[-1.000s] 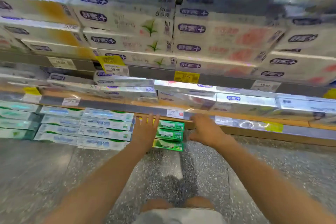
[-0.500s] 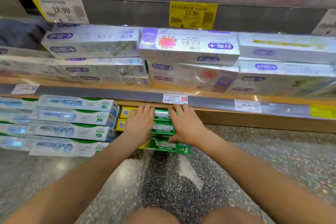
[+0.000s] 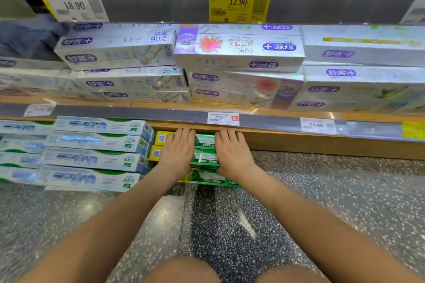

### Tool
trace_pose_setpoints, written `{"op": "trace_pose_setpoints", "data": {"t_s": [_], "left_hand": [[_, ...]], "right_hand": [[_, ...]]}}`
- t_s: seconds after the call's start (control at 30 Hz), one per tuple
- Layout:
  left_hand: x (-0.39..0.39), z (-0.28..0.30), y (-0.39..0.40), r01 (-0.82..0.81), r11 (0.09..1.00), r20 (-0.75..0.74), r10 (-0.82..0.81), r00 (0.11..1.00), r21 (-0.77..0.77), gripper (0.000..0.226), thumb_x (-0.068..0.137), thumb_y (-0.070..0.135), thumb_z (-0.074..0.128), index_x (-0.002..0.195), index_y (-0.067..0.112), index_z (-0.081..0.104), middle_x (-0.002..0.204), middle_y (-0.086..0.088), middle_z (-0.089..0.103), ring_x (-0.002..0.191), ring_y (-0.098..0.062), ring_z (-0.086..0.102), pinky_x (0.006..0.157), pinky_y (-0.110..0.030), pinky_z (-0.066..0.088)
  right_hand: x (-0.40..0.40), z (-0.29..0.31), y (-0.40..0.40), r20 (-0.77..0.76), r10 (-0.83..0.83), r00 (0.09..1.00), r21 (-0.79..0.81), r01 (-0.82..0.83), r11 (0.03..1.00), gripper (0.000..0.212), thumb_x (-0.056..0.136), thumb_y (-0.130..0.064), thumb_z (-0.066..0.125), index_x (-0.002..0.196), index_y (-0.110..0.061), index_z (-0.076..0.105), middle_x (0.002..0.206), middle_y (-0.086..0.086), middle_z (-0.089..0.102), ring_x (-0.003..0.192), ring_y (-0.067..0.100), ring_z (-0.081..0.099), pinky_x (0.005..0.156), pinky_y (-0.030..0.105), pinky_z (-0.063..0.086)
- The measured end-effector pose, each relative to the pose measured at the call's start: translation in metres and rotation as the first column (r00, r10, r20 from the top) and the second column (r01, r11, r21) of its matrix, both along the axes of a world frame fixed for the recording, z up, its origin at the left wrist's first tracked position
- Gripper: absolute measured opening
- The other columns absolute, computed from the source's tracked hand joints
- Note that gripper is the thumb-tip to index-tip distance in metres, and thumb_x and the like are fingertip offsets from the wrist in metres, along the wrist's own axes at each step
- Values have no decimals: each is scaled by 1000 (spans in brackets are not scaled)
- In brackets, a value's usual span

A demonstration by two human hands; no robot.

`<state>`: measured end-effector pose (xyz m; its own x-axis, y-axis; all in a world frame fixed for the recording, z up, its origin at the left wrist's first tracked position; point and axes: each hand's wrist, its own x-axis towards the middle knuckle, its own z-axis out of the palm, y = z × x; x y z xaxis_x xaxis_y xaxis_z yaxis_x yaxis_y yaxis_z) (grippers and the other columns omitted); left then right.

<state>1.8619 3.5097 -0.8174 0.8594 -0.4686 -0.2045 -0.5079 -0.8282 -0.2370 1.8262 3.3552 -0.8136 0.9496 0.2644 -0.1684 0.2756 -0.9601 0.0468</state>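
1. A speckled stone floor (image 3: 230,225) filled the near part of the view, in a shop aisle. The person's bare knees (image 3: 184,271) showed at the lower edge.
2. Two bare forearms reached forward over this floor toward the lowest level of the shelving.
3. The left grip (image 3: 177,156) lay flat on a stack of green toothpaste boxes (image 3: 204,158), with the fingers straight and close together. It was wide and held nothing, only pressing on the stack near the yellow ends of the boxes.
4. The right grip (image 3: 232,156) lay in the same manner on the right end of the stack, also wide, with straight fingers that reached under the shelf edge.
5. The green stack stood at the lowest level, between the two grips, and its bottom box came a little forward.
6. Just beside it, on the left, stood piles of blue-and-white boxes (image 3: 92,158).
7. Above the fingers ran a grey shelf rail (image 3: 138,114) with a white price label (image 3: 222,118) that read 19.90.
8. Further back, silver boxes (image 3: 239,53) lay piled on the wooden shelf.
9. Highest was a yellow price tag (image 3: 239,3) that read 12.90.
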Motion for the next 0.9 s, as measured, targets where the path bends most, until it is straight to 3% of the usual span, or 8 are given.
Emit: {"op": "trace_pose_setpoints", "data": {"t_s": [0.17, 0.27, 0.33, 0.4, 0.47, 0.67, 0.77, 0.9], "left_hand": [[4, 3, -3, 82, 996, 1, -83, 997, 44, 76, 79, 29, 62, 140, 5, 25, 135, -11, 34, 124, -28, 35, 101, -36, 28], [-1, 11, -7, 79, 996, 2, -79, 997, -33, 75, 73, 25, 66, 137, 4, 34, 133, -14, 43, 122, -30, 42, 103, -38, 31], [-6, 24, -14, 84, 993, 17, -83, 996, -85, 83, 55, 28, 78, 126, 3, 44, 117, -14, 57, 108, -30, 55, 95, -37, 42], [-13, 51, -21, 132, 976, 19, -131, 991, -175, 90, 32, 32, 86, 109, 5, 49, 92, -9, 63, 85, -27, 62, 79, -34, 50], [-21, 89, -29, 161, 958, 4, -164, 986, -237, 90, 31, 31, 87, 107, 4, 49, 87, -9, 62, 79, -28, 61, 75, -36, 52], [-47, 300, -46, 217, 922, 23, -221, 975, -322, 98, 23, 33, 89, 109, 1, 53, 91, -12, 63, 81, -31, 62, 72, -38, 54], [-61, 430, -40, 167, 934, 0, -176, 984, -315, 100, 14, 41, 87, 103, 5, 61, 88, -7, 61, 76, -27, 63, 66, -37, 55], [-74, 609, -25, 91, 962, -60, -110, 992, -257, 97, 52, 48, 83, 131, 8, 44, 116, -8, 53, 106, -31, 55, 86, -40, 46]], "right_hand": [[-5, -4, -1, 19, -65, 998, 68, 63, 996, 77, 79, -30, 67, 138, 0, 27, 131, 14, 39, 117, 30, 39, 100, 40, 32], [-12, 7, -13, 83, -63, 995, 34, 60, 998, 84, 60, -37, 78, 127, 2, 47, 112, 13, 56, 100, 28, 53, 89, 38, 43], [-17, 22, -24, 176, -88, 981, 89, 73, 993, 82, 40, -37, 84, 109, 0, 58, 92, 11, 61, 82, 26, 57, 78, 35, 50], [-28, 53, -35, 186, -100, 977, 130, 77, 989, 77, 40, -37, 84, 101, -5, 52, 84, 7, 58, 76, 24, 55, 73, 34, 50], [-44, 94, -47, 197, -117, 973, 125, 93, 988, 76, 39, -36, 85, 100, -7, 50, 84, 7, 58, 76, 24, 56, 76, 35, 51], [-76, 309, -72, 237, -153, 959, 102, 132, 986, 101, 26, -46, 85, 110, -4, 49, 92, 9, 62, 83, 27, 60, 88, 43, 48], [-87, 437, -71, 242, -135, 961, 120, 109, 987, 106, 18, -54, 84, 106, -6, 52, 88, 6, 63, 79, 25, 62, 83, 42, 52], [-89, 599, -56, 351, -33, 936, 118, -10, 993, 94, 24, -41, 84, 106, -7, 53, 88, 7, 63, 77, 26, 61, 84, 40, 47]]}}
